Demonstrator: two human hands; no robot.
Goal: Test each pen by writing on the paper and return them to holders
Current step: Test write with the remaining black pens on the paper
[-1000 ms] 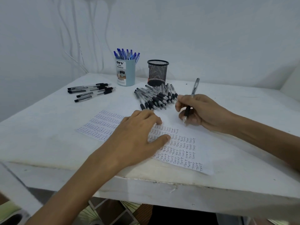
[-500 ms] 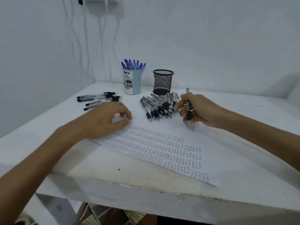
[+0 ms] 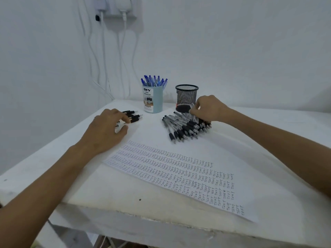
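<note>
Carrying the right hand (image 3: 207, 110) up beside the mesh holder (image 3: 186, 96), pinching a pen (image 3: 192, 105); hovering the left hand (image 3: 105, 130), grip released, well left of it, beyond the blue holder (image 3: 154, 103) packed with blue pens (image 3: 154, 81).

Two slim forearms (image 3: 53, 178) show, bare throughout. The left hand (image 3: 107, 129) and right hand (image 3: 209, 109) (long-fingered both) are bare too.

We are moving our left hand (image 3: 105, 129) off the paper (image 3: 179, 176) to the side pens (image 3: 133, 117), now under its fingertips. We are carrying the pen (image 3: 192, 105) in our right hand (image 3: 209, 108) to the pile (image 3: 184, 127), now beneath its fingers.
</note>
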